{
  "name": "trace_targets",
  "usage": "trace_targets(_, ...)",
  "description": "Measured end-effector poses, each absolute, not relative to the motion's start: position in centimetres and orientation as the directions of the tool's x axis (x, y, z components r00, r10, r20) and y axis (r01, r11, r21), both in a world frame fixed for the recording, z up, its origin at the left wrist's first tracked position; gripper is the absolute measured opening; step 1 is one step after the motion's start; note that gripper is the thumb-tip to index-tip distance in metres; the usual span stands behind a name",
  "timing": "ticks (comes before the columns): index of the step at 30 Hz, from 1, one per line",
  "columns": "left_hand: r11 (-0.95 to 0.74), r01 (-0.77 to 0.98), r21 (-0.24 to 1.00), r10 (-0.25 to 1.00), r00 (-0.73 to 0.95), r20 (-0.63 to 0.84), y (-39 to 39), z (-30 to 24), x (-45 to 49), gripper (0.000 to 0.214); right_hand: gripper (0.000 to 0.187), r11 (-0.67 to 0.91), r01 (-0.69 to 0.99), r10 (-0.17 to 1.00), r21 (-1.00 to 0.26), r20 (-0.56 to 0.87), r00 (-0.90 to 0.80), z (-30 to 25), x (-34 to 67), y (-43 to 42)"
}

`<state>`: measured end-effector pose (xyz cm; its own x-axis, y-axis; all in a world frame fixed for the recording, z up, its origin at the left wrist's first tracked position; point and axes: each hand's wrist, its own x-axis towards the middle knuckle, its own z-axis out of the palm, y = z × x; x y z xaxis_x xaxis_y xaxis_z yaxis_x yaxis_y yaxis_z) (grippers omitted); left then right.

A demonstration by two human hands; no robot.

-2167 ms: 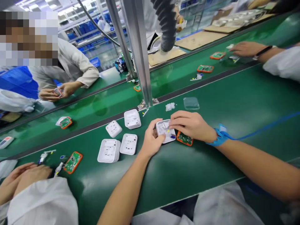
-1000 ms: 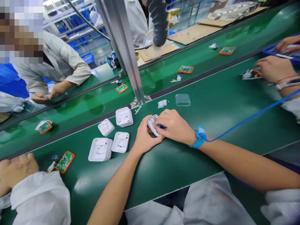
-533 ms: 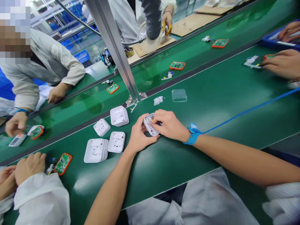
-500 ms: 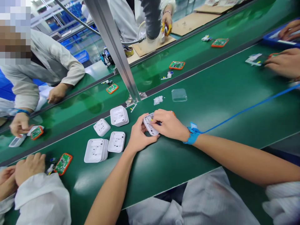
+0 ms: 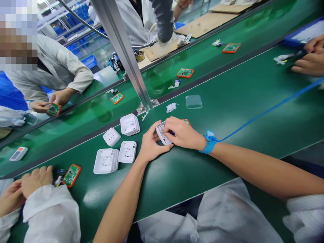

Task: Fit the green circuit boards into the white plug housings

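Our left hand (image 5: 150, 145) grasps a small white case (image 5: 160, 129) above the green bench (image 5: 227, 135), its fingers wrapped around the left side and its thumb along the near edge. The case's hollow side faces up, and the fingers of our right hand (image 5: 184, 132) are bunched together and reach into it; whether they pinch anything there we cannot tell, since the hand covers the spot. A dark blue bit (image 5: 172, 133) shows beneath that hand. Just behind it we see part of an orange-edged board (image 5: 187, 122), mostly hidden. Our right wrist wears a blue strap (image 5: 209, 142), with a blue cord (image 5: 273, 108) running off to the right. To the left of our hands are a near stack (image 5: 105, 161) of white cases, a lone case (image 5: 127, 152) just beside it, a far stack (image 5: 129, 124) and an angled case (image 5: 111, 136). Beyond our hands lie a thin strip (image 5: 145, 116), a heap of pale bits (image 5: 171, 107) and a clear sheet (image 5: 193, 102), near the foot of a metal post (image 5: 126, 50). At our left, a co-worker's hands (image 5: 36, 182) are near a green board (image 5: 72, 175); across from us, a person holds another board (image 5: 54, 109).
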<state>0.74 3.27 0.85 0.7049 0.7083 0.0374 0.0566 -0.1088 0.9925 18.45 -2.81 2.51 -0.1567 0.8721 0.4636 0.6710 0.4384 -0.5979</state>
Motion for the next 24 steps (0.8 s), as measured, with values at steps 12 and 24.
trace_targets(12,-0.118,0.081,0.99,0.714,0.7,0.027,3.2,1.1,0.8,0.102,0.02,0.377,0.7,0.918,-0.606,0.346,-0.194,2.6,17.9,-2.1)
trace_targets(24,-0.052,0.068,0.996,0.719,0.695,-0.009,3.4,1.5,0.7,0.106,0.019,0.459,0.857,0.848,-0.234,0.402,-0.345,2.2,21.9,-4.4)
